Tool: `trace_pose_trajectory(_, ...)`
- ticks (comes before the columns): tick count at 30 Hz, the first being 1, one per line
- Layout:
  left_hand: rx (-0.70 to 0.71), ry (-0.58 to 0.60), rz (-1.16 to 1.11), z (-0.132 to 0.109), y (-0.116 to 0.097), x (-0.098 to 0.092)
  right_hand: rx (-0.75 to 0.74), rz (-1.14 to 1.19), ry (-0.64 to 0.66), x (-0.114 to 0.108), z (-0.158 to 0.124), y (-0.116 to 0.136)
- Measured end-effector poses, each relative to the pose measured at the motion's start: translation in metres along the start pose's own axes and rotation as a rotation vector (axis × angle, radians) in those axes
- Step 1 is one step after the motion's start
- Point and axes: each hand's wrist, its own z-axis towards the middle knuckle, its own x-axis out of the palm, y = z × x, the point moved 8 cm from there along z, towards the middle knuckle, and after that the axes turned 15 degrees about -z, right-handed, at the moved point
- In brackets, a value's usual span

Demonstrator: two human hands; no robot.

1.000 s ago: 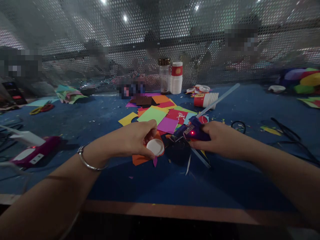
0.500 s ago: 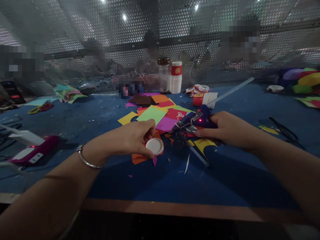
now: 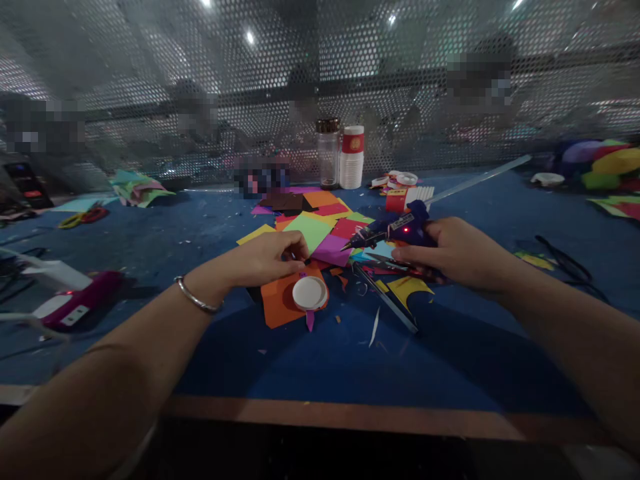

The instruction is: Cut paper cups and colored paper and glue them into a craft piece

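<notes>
A dark blue glue gun (image 3: pixel 407 227) with a long clear stick out of its back is gripped in my right hand (image 3: pixel 450 257), its nozzle pointing left over the coloured paper. My left hand (image 3: pixel 275 257) has its fingers bent together just above a round white disc (image 3: pixel 310 293); whatever they pinch is too small to make out. The disc lies on an orange paper sheet (image 3: pixel 277 300), a purple scrap (image 3: pixel 311 320) sticking out below it. Under my right hand, metal blades (image 3: pixel 387 260) show on the paper.
Behind the coloured sheets (image 3: pixel 305 230) stand a glass bottle (image 3: pixel 329 157) and stacked paper cups (image 3: pixel 352 167). More cups (image 3: pixel 410 198) lie sideways. At left is a magenta power strip (image 3: pixel 85 300); a long blade-like strip (image 3: pixel 393 303) lies front centre.
My left hand has let go of the white disc and moved up and slightly left. The glue gun has tilted and risen, its nozzle and the blades beneath now showing more.
</notes>
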Motion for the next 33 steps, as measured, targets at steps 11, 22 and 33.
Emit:
trace_pose_trajectory(11, 0.028, 0.047, -0.248, 0.016, 0.01, 0.009, -0.027, 0.014, -0.029, -0.001, 0.001, 0.001)
trace_pose_trajectory(22, 0.02, 0.105, -0.127, 0.007, 0.001, 0.001, 0.0, 0.057, -0.047, -0.001, 0.001, -0.003)
trace_pose_trajectory(33, -0.15, -0.235, -0.689, -0.003, 0.017, -0.022, 0.09, 0.198, -0.07, -0.001, 0.002, -0.012)
